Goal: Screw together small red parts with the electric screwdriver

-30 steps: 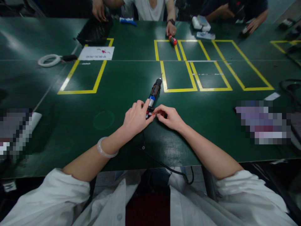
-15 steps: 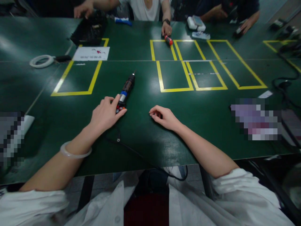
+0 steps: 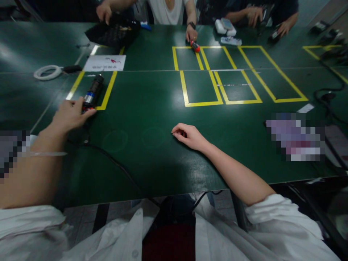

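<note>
My left hand (image 3: 72, 114) is closed on the rear end of an electric screwdriver (image 3: 94, 90) at the left of the table. The tool is dark with a blue and a silver band, and its tip points away from me. It lies over the left yellow tape outline (image 3: 109, 90). From its back end a black cable (image 3: 115, 161) runs across the table and over the front edge. My right hand (image 3: 187, 136) rests on the green table (image 3: 152, 163) with its fingers curled inward. Nothing shows in it, though the palm is partly hidden.
A printed white card (image 3: 104, 63) and a white ring-shaped coil (image 3: 48, 71) lie beyond my left hand. Across the table, a co-worker's hand (image 3: 191, 33) touches a red-handled tool (image 3: 195, 46). Another co-worker's hand hangs over a black tray (image 3: 114, 32). A pixelated object (image 3: 295, 137) lies right.
My left hand has moved the electric screwdriver left, into the left tape outline, and its cable trails along. My right hand stays put. Across the table, the black tray has tilted and shifted right.
</note>
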The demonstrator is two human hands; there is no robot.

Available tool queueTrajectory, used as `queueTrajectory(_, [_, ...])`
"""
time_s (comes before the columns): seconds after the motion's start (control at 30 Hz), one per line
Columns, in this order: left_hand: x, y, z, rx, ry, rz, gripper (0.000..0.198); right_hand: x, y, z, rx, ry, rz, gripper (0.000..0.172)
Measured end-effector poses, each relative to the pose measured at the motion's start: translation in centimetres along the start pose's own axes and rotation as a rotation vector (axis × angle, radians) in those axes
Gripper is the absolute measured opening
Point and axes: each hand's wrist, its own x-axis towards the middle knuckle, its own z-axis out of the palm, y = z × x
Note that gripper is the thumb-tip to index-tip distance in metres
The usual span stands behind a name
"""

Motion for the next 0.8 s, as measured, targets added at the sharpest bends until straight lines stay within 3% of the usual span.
queueTrajectory(0.13, [1.7,-1.6,-0.5,0.005,-0.046,-0.11,0.107,0.0,0.1,0.0,0.005,0.002,-0.013,0.009])
queueTrajectory(0.23, [2.1,-1.8,-0.8,0.065,-0.051,-0.158,0.105,0.0,0.1,0.0,0.008,-0.002,-0.012,0.009])
queueTrajectory(0.4, [0.2,0.0,-0.8,0.078,0.093,-0.167,0.096,-0.1,0.0,0.0,0.005,-0.013,0.008,0.009])
queueTrajectory(0.57, [-1.4,2.0,-0.4,0.106,0.111,-0.065,0.068,0.1,0.1,0.1,-0.003,-0.018,0.005,0.009])
queueTrajectory(0.7, [-1.7,2.6,-0.5,0.026,0.151,-0.122,0.057,0.1,0.0,0.0,-0.007,-0.022,0.007,0.009])
queueTrajectory(0.8, [-1.7,2.6,-1.2,-0.111,0.09,-0.202,0.062,0.0,0.0,0.0,-0.007,-0.02,0.004,0.009])
